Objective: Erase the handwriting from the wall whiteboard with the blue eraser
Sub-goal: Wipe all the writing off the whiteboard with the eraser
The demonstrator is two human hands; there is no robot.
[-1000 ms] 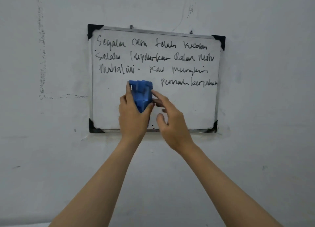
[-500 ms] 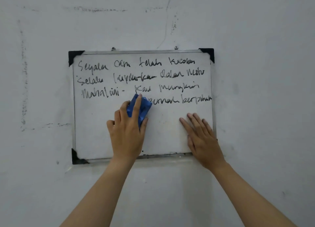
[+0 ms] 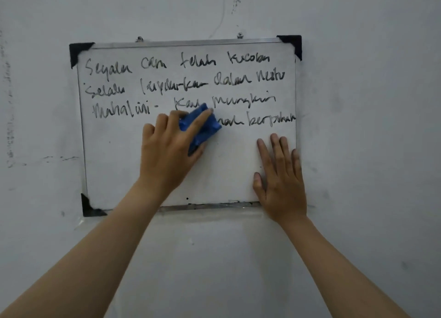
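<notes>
Pressing onto the whiteboard [image 3: 119, 169], the blue eraser [image 3: 202, 124], gripped by the left hand [image 3: 167, 155], now covers the fourth line's start; right hand [image 3: 281, 181] stays flat, bracing lower-right corner. Erasing begun.

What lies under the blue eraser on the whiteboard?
The blue eraser, held by the left hand, covers the start of the fourth handwriting line on the whiteboard. The letters beneath it are hidden.
</notes>
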